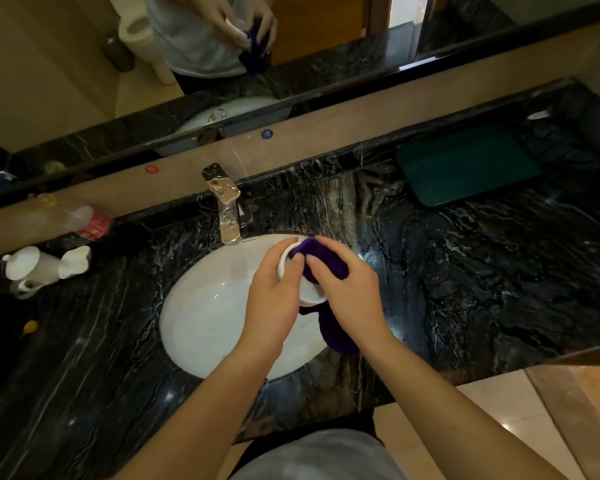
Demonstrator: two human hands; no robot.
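One black marble counter (465, 271) is holding one white basin (205, 313), one green tray (465, 164), one tap (227, 209), one bottle (84, 223) and two white mugs (32, 265) at the left. Over the basin's right side the left hand (274, 299) is wrapping round one white cup (309, 292), while the right hand (350, 292) is gripping one purple cloth (326, 258), covering the cup's mouth.

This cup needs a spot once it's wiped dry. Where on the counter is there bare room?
The widest bare stretch of counter for the cup lies right of the sink, in front of the green tray. Another lies front left, between the sink and the counter's near edge. Back left is crowded with white cups and a bottle.
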